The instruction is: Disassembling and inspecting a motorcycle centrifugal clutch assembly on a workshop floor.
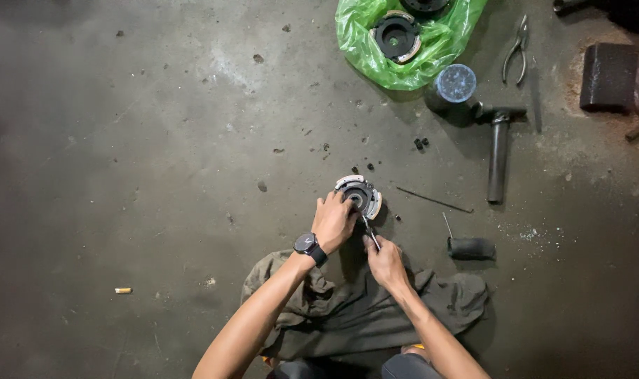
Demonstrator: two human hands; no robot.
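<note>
The left hand, wearing a dark watch at the wrist, is pressing down on a round metal clutch part that is lying on the concrete floor, its fingers curled over the near rim in a grasping grip. The right hand is sitting just beside it, its grip clenched around a thin metal tool whose tip is reaching to the part's edge. Both arms are stretching over one crumpled grey-green cloth spread on the floor. Further off, at the top, one bright green plastic bag is lying open, carrying two more round black parts — one whole, one cut off by the frame. Just beside the bag, one dark can with a pale blue lid is standing upright. Also resting on the floor are one pair of pliers, one dark T-shaped wrench, one thin rod, one short black-handled tool, one dark block and one cigarette butt.
</note>
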